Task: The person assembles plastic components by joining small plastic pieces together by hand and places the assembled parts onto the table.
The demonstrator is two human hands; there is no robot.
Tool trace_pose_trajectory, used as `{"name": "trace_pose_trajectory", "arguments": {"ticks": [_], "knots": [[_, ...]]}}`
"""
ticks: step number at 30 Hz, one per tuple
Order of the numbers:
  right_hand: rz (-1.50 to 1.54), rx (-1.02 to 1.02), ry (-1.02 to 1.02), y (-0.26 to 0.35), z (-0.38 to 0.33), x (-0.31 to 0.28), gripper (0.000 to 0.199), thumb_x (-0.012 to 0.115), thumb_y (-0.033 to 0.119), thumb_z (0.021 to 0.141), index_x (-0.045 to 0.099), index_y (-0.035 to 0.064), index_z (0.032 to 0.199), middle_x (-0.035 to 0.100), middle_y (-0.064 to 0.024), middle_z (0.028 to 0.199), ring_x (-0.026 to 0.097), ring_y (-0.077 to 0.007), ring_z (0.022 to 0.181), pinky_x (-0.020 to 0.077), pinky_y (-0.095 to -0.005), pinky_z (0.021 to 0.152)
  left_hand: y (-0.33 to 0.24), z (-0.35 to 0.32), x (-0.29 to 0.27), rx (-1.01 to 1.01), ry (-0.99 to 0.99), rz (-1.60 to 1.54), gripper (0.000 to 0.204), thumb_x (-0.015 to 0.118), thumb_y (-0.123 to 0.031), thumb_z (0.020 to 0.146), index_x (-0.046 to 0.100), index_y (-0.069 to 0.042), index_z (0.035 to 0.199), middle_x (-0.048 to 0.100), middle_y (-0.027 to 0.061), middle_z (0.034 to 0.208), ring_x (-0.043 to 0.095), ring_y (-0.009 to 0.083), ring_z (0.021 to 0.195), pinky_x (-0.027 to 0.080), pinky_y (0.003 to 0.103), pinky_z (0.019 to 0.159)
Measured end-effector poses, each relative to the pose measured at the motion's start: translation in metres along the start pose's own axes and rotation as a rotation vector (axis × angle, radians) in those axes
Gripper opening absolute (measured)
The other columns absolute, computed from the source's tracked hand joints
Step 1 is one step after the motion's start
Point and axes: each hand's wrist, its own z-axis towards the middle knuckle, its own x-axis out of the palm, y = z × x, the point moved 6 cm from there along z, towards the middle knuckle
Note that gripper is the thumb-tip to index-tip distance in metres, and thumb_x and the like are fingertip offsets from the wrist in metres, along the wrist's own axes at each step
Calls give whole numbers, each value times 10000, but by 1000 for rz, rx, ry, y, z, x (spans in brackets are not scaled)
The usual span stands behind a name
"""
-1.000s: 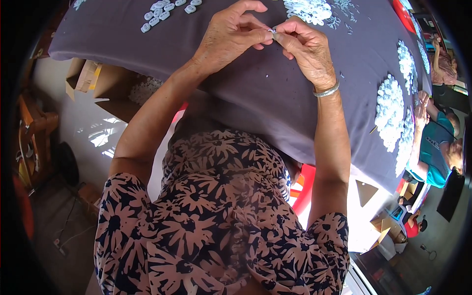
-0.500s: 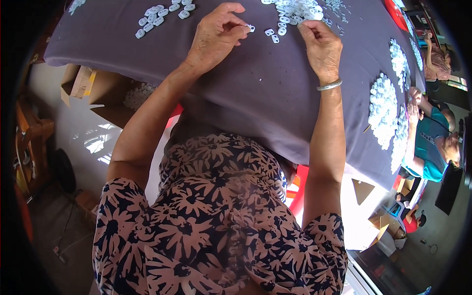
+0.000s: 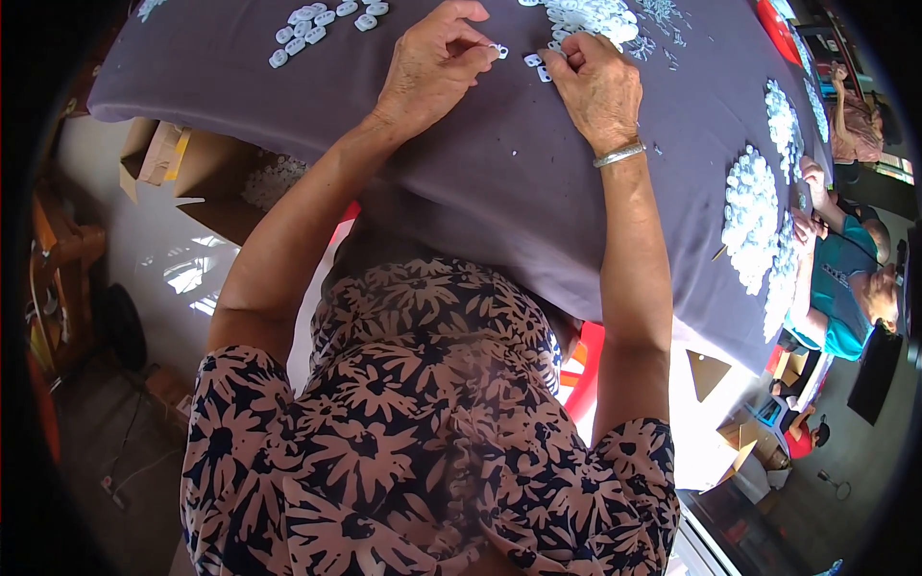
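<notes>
Between the thumb and forefinger of my left hand (image 3: 437,62) is a small white plastic piece (image 3: 500,52) with a hole in it. My right hand (image 3: 597,91), wearing a silver bangle (image 3: 619,154), is closed at the fingertips beside two loose white pieces (image 3: 533,60) on the dark cloth. Whatever those fingers pinch, if anything, is hidden. Just beyond the right hand lies a heap of similar white pieces (image 3: 591,14), with scattered small thin pins or screws (image 3: 663,19) next to it. A group of white oval pieces (image 3: 305,29) lies left of my left hand.
A dark grey cloth (image 3: 480,173) covers the table. More white heaps (image 3: 749,216) lie at the right, where a person in a teal shirt (image 3: 836,274) works. An open cardboard box (image 3: 226,192) with white parts stands below the left edge. A red container (image 3: 778,34) is far right.
My right hand has moved left from the edge of the heap to the two loose pieces. My left hand keeps its white piece and has shifted only slightly.
</notes>
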Motion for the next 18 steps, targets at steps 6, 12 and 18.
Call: {"name": "trace_pose_trajectory", "arguments": {"ticks": [6,12,18], "knots": [[-59,-84,14,-3,-5,-7,116,672,115,721,660,39,808,640,-71,737,627,-246,648,514,-349,616,11,-7,-3,-606,-37,269,60,616,54,825,564,33,844,529,45,1105,578,85,727,487,212,575],[-117,-128,-30,0,-5,-12,156,664,81,709,681,45,859,656,-89,776,637,-247,674,524,-342,642,10,-7,-5,-561,-24,320,61,616,53,826,563,32,847,532,36,1088,574,82,721,486,213,577],[263,109,-38,-16,-4,-17,142,682,48,758,683,54,900,668,-45,763,627,-117,660,510,-255,641,10,-5,-2,-613,-25,279,59,619,53,825,570,30,848,534,39,1081,582,85,723,485,207,575]]}}
